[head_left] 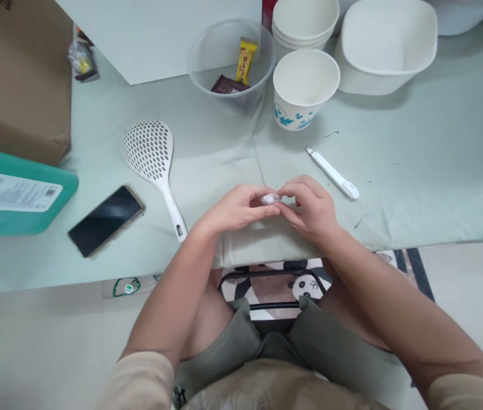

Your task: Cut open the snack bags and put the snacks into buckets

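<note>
Close to the table's front edge, my left hand and my right hand meet fingertip to fingertip. Between them is a small whitish, shiny piece like crinkled clear plastic, partly hidden by the fingers. My left thumb and fingers close around it, while my right fingers pinch its right end. A slim white tool with a metal tip lies just beyond my right hand. To the left of my left hand rests a white slotted skimmer, its handle pointing toward me.
A black phone, a green jug and a cardboard box occupy the left. Toward the back stand a clear bowl holding wrapped snacks, a patterned paper cup, stacked paper bowls and a white square tub.
</note>
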`<action>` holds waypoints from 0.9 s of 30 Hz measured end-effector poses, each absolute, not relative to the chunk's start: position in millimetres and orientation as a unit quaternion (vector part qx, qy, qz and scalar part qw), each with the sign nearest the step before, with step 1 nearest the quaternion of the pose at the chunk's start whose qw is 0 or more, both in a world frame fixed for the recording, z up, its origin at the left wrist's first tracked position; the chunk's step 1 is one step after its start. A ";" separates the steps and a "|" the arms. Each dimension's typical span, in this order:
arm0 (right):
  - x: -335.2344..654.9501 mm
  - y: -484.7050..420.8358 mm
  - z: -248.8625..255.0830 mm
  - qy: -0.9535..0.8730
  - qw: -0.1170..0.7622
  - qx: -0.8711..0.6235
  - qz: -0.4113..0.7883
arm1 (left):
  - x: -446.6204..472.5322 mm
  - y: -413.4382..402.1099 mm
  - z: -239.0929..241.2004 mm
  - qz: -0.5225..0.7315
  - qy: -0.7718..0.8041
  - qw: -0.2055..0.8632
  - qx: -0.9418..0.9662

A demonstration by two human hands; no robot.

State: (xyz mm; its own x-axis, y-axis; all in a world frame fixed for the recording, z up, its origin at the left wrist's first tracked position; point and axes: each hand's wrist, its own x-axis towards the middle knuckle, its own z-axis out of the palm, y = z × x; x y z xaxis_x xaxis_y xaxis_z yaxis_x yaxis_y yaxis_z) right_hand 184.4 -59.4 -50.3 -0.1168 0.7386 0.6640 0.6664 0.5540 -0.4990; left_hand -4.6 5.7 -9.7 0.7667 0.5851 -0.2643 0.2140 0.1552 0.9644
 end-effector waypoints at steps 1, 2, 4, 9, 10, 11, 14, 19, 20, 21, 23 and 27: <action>184.1 -58.6 -49.8 -0.746 0.472 -0.468 0.041 | -4.6 5.7 -10.5 0.141 0.318 0.697 0.627; 183.6 -57.8 -49.4 -0.750 0.472 -0.461 0.046 | -4.8 5.7 -11.7 0.154 0.321 0.701 0.618; 181.8 -56.4 -49.1 -0.762 0.470 -0.442 0.060 | -5.0 5.9 -14.6 0.193 0.323 0.712 0.593; 176.9 -53.9 -52.1 -0.770 0.470 -0.428 0.063 | -0.6 3.9 -16.2 0.258 0.323 0.732 0.542; 176.5 -53.5 -52.8 -0.766 0.472 -0.433 0.059 | 1.2 3.0 -15.7 0.255 0.326 0.733 0.539; 176.4 -53.1 -53.4 -0.761 0.475 -0.438 0.056 | 3.1 1.9 -15.2 0.247 0.329 0.735 0.538; 177.0 -52.8 -53.4 -0.750 0.482 -0.450 0.054 | 7.5 -1.2 -15.3 0.213 0.332 0.747 0.536; 177.5 -55.4 -50.7 -0.746 0.460 -0.478 0.062 | 7.9 -3.9 -19.4 0.188 0.336 0.736 0.557; 177.1 -55.9 -50.3 -0.743 0.450 -0.491 0.064 | 7.8 -4.1 -20.1 0.185 0.336 0.727 0.569; 176.5 -56.0 -50.1 -0.740 0.442 -0.502 0.064 | 7.7 -4.2 -20.7 0.181 0.338 0.716 0.584; 175.1 -54.8 -49.9 -0.733 0.434 -0.521 0.062 | 8.1 -3.9 -21.5 0.178 0.339 0.690 0.614; 172.7 -46.1 -50.4 -0.726 0.437 -0.525 0.076 | 8.6 -0.9 -21.8 0.210 0.367 0.659 0.622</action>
